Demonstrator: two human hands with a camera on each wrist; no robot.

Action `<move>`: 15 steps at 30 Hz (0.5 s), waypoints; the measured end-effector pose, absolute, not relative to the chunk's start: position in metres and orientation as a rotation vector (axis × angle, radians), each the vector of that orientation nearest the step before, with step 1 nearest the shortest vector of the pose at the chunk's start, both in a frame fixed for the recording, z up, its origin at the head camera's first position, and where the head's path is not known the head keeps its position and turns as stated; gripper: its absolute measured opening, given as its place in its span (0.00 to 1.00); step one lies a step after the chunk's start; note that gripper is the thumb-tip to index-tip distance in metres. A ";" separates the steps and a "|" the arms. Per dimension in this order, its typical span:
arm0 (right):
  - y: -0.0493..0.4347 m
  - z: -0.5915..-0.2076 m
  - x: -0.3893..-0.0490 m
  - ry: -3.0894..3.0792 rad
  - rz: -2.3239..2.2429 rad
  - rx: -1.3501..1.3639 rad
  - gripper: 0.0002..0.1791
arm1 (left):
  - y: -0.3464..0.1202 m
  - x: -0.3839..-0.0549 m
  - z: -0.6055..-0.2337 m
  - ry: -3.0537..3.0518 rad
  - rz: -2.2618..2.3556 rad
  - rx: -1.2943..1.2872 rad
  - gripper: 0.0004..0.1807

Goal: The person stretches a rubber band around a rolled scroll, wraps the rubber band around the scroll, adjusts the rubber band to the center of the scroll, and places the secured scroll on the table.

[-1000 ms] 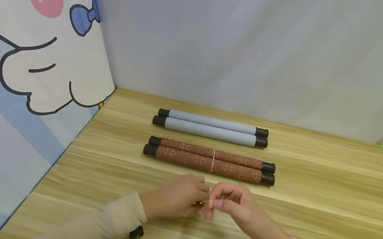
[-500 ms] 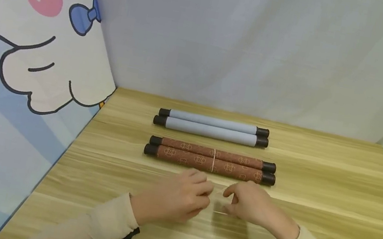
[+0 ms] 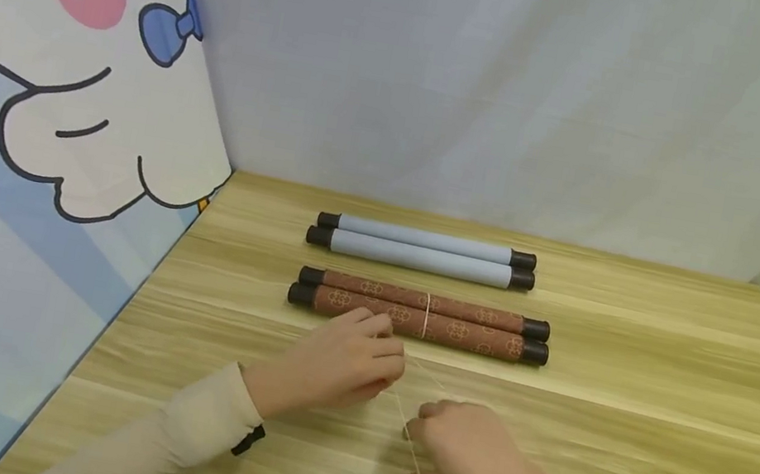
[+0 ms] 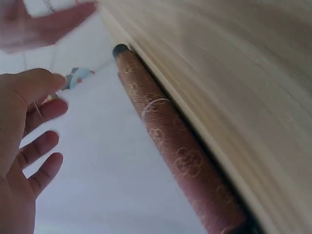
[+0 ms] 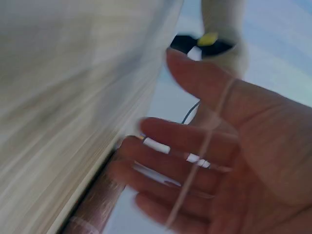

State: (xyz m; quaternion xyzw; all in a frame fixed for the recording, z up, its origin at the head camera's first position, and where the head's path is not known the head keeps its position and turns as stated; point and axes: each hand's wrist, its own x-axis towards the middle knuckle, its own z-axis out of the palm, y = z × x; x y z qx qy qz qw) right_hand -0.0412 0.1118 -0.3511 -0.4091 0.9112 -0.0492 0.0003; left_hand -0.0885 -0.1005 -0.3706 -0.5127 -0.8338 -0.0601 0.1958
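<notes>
A thin pale rubber band point(image 3: 409, 435) is stretched between my two hands above the table. My left hand point(image 3: 336, 364) pinches one end of it between thumb and forefinger, just in front of the brown scrolls. The right hand point(image 3: 485, 464) is lower and to the right, with the band running across its palm and round the thumb point(image 5: 195, 73); its fingers are spread fairly straight. Behind the hands lie two brown patterned scrolls point(image 3: 368, 307) with black end knobs, side by side. Another white band point(image 3: 424, 324) goes round that pair.
Further back, two light blue-grey scrolls point(image 3: 421, 259) with black ends lie parallel on the wooden table point(image 3: 664, 385). A pale cloth point(image 3: 487, 95) stands behind the table, and a cartoon-printed panel point(image 3: 167, 109) borders its left side.
My hands were close together, then moved apart, stretching the rubber band. The left hand has shifted left and up; the right has come down towards the near edge with its fingers opened out.
</notes>
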 end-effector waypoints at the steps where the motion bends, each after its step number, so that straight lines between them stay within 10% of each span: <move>1: 0.109 -0.350 -0.038 2.854 -0.227 -1.463 0.18 | -0.101 -0.092 -0.373 -2.345 -0.209 -1.458 0.06; 8: 0.099 -0.349 -0.034 2.462 -0.983 -2.187 0.13 | -0.102 -0.092 -0.388 -2.485 -0.450 -1.605 0.03; 15: 0.110 -0.360 -0.050 2.886 -1.201 -1.557 0.11 | -0.106 -0.093 -0.383 -2.481 -0.592 -1.448 0.05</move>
